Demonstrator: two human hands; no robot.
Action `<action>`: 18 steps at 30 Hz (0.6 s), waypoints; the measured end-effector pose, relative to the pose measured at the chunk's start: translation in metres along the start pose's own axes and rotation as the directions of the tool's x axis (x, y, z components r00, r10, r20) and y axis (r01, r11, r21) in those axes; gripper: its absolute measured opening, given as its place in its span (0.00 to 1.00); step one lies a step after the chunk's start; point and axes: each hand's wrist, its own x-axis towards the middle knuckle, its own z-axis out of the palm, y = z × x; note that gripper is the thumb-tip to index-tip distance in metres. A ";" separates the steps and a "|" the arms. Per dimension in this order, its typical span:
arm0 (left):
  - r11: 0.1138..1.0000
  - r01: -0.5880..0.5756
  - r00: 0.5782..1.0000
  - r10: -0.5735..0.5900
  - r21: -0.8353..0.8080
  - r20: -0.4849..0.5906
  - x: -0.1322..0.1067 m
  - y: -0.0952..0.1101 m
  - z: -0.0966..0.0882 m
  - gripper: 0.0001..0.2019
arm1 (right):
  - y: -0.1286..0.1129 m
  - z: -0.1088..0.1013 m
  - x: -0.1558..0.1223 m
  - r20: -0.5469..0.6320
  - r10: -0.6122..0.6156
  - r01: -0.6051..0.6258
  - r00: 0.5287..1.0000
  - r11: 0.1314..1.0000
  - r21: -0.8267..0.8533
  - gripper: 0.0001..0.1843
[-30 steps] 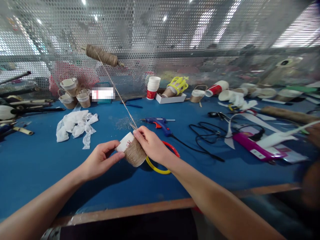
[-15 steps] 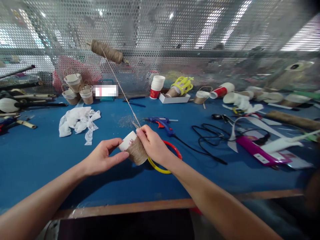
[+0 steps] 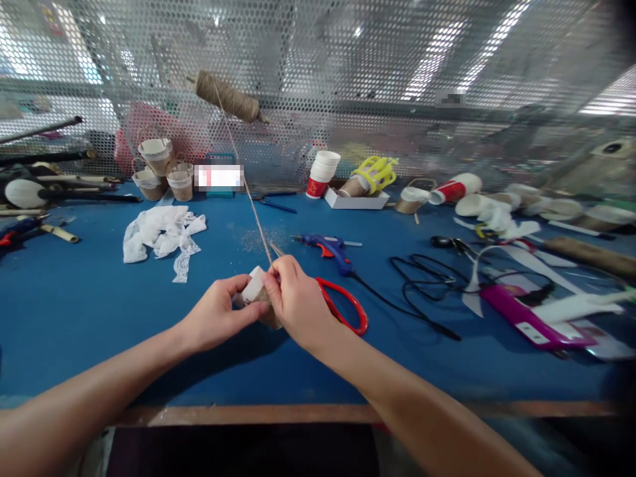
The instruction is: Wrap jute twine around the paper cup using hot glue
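Observation:
A white paper cup [image 3: 254, 285], its lower part wound with brown twine, is tilted between both hands above the blue table. My left hand [image 3: 218, 313] grips the cup with thumb and fingers at its bare white end. My right hand [image 3: 304, 301] is closed at the wrapped side, pinching the twine [image 3: 254, 215] and hiding much of the cup. That strand runs taut up to a twine spool [image 3: 228, 98] hung before the mesh. Scissors with a red handle [image 3: 354, 317] lie partly hidden under my right hand.
Just beyond my hands lies a blue glue gun [image 3: 328, 248] with its black cord. White lace [image 3: 156, 232] is heaped to the left. Small twine-wrapped buckets [image 3: 154, 156] and stacked paper cups [image 3: 322, 172] stand along the back. A purple device [image 3: 531, 318] lies at right.
My right hand has turned further over the cup, covering more of it. The cup's printed mark and the yellow scissor handle are now mostly hidden. The whole view has shifted slightly.

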 end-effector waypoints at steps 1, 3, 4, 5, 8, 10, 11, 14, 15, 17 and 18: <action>1.000 0.004 1.000 -0.004 -0.007 -0.003 0.000 0.000 0.001 0.11 | 0.000 0.001 0.000 -0.008 -0.015 0.014 1.000 1.000 -0.017 0.13; 1.000 0.009 1.000 -0.009 -0.016 -0.008 0.000 -0.001 0.001 0.11 | 0.001 0.002 -0.001 -0.019 -0.039 0.038 0.999 0.998 -0.043 0.14; 1.000 0.010 1.000 -0.011 -0.017 -0.014 0.000 -0.001 0.001 0.11 | 0.002 0.002 -0.001 -0.022 -0.050 0.048 0.999 0.997 -0.054 0.14; 1.000 0.010 1.000 -0.011 -0.018 -0.022 0.000 -0.001 0.001 0.11 | 0.002 0.002 -0.001 -0.026 -0.060 0.058 0.998 0.996 -0.065 0.15; 0.999 0.014 0.999 -0.015 -0.044 -0.030 0.000 -0.002 0.002 0.11 | 0.001 0.003 -0.002 -0.035 -0.093 0.089 0.995 0.991 -0.101 0.16; 0.997 0.020 0.999 -0.022 -0.074 -0.026 0.000 -0.003 0.002 0.10 | 0.001 0.003 -0.002 -0.035 -0.118 0.113 0.992 0.985 -0.127 0.16; 0.996 0.018 1.000 -0.021 -0.090 -0.024 0.001 -0.004 0.001 0.10 | 0.001 0.003 -0.002 -0.033 -0.131 0.126 0.991 0.982 -0.138 0.16; 0.990 -0.006 1.000 0.003 -0.140 -0.020 0.001 -0.007 0.000 0.10 | 0.000 0.002 -0.003 -0.028 -0.164 0.158 0.986 0.976 -0.152 0.16; 0.987 -0.012 1.000 0.009 -0.160 -0.016 0.001 -0.007 0.000 0.10 | -0.001 0.003 -0.003 -0.027 -0.169 0.163 0.985 0.975 -0.151 0.17; 0.981 -0.009 1.000 0.008 -0.192 -0.003 0.002 -0.008 -0.001 0.09 | -0.001 0.003 -0.003 -0.022 -0.172 0.168 0.985 0.976 -0.136 0.17; 0.980 -0.005 1.000 0.005 -0.197 0.000 0.002 -0.008 -0.002 0.09 | -0.001 0.003 -0.003 -0.018 -0.168 0.165 0.986 0.979 -0.116 0.17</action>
